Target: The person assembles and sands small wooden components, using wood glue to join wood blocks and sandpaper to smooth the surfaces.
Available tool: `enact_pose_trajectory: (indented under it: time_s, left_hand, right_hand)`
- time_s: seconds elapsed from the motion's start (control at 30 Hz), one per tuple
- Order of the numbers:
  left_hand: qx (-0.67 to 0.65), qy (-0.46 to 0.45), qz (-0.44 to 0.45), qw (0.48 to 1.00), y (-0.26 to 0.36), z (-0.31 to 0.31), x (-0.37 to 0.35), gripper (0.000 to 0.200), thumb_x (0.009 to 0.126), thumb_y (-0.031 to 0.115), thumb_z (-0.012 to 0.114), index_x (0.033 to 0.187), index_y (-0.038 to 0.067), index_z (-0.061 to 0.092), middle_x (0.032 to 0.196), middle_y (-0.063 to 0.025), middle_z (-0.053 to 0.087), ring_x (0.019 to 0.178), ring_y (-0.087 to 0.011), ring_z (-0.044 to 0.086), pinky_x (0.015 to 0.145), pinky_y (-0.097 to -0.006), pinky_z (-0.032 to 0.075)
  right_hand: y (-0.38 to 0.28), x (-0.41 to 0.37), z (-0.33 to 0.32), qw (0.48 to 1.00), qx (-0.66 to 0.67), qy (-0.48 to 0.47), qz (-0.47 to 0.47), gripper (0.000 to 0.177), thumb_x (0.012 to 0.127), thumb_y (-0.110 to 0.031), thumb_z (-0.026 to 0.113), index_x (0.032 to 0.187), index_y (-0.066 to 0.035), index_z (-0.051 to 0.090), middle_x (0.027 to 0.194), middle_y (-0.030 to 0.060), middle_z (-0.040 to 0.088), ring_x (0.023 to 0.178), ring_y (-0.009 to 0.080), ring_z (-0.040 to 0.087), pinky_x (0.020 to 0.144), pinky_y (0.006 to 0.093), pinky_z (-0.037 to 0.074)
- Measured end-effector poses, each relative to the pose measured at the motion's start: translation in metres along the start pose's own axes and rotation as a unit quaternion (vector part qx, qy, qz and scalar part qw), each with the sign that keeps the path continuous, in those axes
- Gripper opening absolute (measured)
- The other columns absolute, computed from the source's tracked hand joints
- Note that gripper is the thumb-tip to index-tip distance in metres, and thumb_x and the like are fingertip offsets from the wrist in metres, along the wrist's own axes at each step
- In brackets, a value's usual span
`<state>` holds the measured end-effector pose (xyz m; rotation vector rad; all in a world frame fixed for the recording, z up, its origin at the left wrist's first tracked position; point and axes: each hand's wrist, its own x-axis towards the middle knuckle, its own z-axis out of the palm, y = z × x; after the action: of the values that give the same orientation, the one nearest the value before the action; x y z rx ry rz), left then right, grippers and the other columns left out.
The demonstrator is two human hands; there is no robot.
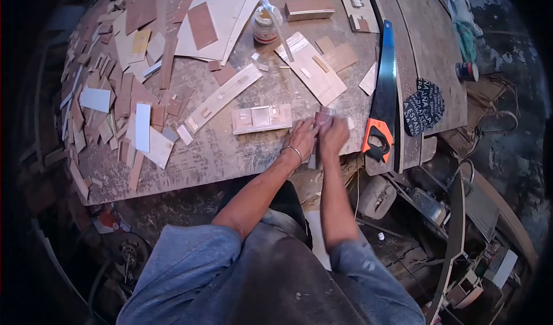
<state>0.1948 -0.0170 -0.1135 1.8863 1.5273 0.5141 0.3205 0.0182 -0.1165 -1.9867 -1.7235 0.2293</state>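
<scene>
At the table's front edge, my left hand (300,139) presses its fingers against a narrow wood strip (313,161) that sticks out toward me. My right hand (334,135) is closed right beside it, knuckles up, and its palm hides what it grips. A small reddish-brown piece (324,116) shows just beyond the fingertips of both hands. To the left of my left hand sits a small wooden assembly (262,119) with a raised block on it. A flat light board (314,74) with thin strips on top lies beyond my hands.
A handsaw (385,89) with an orange handle lies to the right, near a patterned black cloth (425,107). A jar (266,26) with a brush stands at the back. Wood offcuts (124,94) cover the left side; a long narrow board (222,97) lies mid-table.
</scene>
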Motion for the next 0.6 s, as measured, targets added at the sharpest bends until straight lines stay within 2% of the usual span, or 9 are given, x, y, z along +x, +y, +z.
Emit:
enact_pose_trajectory:
  time_s: [0.07,0.1,0.2,0.27,0.33,0.4,0.47,0.53,0.6]
  left_hand:
    - [0.024,-0.011,0.003,1.000,0.003,0.001,-0.005,0.039,0.090,0.017,0.069,0.129,0.012,0.063,0.135,-0.0140,0.054,0.117,-0.0364,0.055,0.099,-0.0461,0.051]
    - [0.037,0.002,0.021,0.999,0.005,-0.002,-0.010,0.038,0.091,0.018,0.068,0.128,0.010,0.063,0.134,-0.0141,0.055,0.117,-0.0360,0.055,0.097,-0.0461,0.052]
    - [0.073,0.046,0.078,0.993,0.016,-0.014,-0.027,0.036,0.094,0.022,0.065,0.127,0.006,0.062,0.132,-0.0144,0.056,0.116,-0.0350,0.057,0.089,-0.0459,0.055]
    - [0.008,0.027,0.131,0.991,0.028,-0.055,-0.045,0.031,0.092,0.013,0.064,0.121,0.004,0.065,0.116,-0.0163,0.063,0.103,-0.0361,0.063,0.083,-0.0449,0.056]
    - [-0.046,-0.009,0.176,0.983,0.024,-0.105,-0.072,0.028,0.090,0.007,0.063,0.117,0.003,0.067,0.108,-0.0172,0.065,0.095,-0.0370,0.065,0.081,-0.0445,0.056]
    - [-0.058,0.063,0.189,0.978,-0.006,-0.154,-0.078,0.025,0.087,0.001,0.059,0.110,0.003,0.069,0.097,-0.0143,0.067,0.092,-0.0374,0.067,0.082,-0.0433,0.056]
    - [0.031,0.038,0.104,0.993,-0.036,-0.209,-0.063,0.025,0.086,0.001,0.061,0.110,0.003,0.069,0.103,-0.0153,0.067,0.095,-0.0370,0.067,0.082,-0.0440,0.056]
    - [0.135,-0.015,0.117,0.984,-0.084,-0.230,-0.031,0.033,0.089,0.005,0.060,0.121,0.007,0.066,0.122,-0.0157,0.064,0.107,-0.0361,0.065,0.086,-0.0430,0.057]
    - [0.208,-0.111,0.219,0.947,-0.105,-0.220,-0.003,0.040,0.091,0.008,0.058,0.131,0.011,0.060,0.137,-0.0138,0.056,0.119,-0.0358,0.059,0.091,-0.0426,0.057]
  right_hand:
    - [-0.008,0.051,0.000,1.000,0.002,0.013,-0.004,0.012,0.085,-0.007,0.064,0.084,0.004,0.066,0.082,0.0280,0.063,0.079,0.0484,0.061,0.074,0.0534,0.048]
    - [-0.007,0.061,-0.007,0.997,0.057,0.056,-0.019,0.015,0.088,-0.008,0.064,0.091,0.005,0.070,0.079,0.0231,0.066,0.076,0.0389,0.065,0.072,0.0458,0.051]
    - [-0.042,0.035,-0.068,0.958,0.245,0.060,0.138,0.017,0.091,-0.009,0.066,0.098,0.005,0.072,0.081,0.0147,0.068,0.075,0.0222,0.063,0.073,0.0363,0.051]
    - [-0.018,-0.011,-0.078,0.953,0.273,0.028,0.130,0.020,0.093,-0.010,0.068,0.105,0.005,0.070,0.083,0.0057,0.067,0.080,0.0122,0.058,0.075,0.0299,0.049]
    - [-0.013,-0.063,-0.098,0.923,0.336,-0.058,0.180,0.018,0.094,-0.011,0.069,0.103,0.003,0.068,0.087,0.0028,0.067,0.082,0.0114,0.059,0.076,0.0287,0.048]
    - [0.006,-0.116,-0.103,0.892,0.374,-0.140,0.212,0.014,0.095,-0.011,0.068,0.103,0.001,0.068,0.093,0.0004,0.066,0.085,0.0096,0.059,0.078,0.0265,0.048]
    - [0.002,-0.154,-0.122,0.863,0.402,-0.161,0.260,0.012,0.095,-0.010,0.068,0.102,-0.001,0.069,0.094,0.0003,0.066,0.086,0.0088,0.059,0.079,0.0255,0.048]
    - [0.000,-0.178,-0.130,0.856,0.393,-0.173,0.287,0.012,0.095,-0.010,0.068,0.103,-0.001,0.069,0.095,0.0002,0.067,0.087,0.0085,0.059,0.081,0.0249,0.048]
    - [0.003,-0.198,-0.133,0.871,0.343,-0.176,0.303,0.012,0.095,-0.010,0.067,0.105,-0.002,0.070,0.095,0.0001,0.067,0.088,0.0085,0.060,0.083,0.0246,0.048]
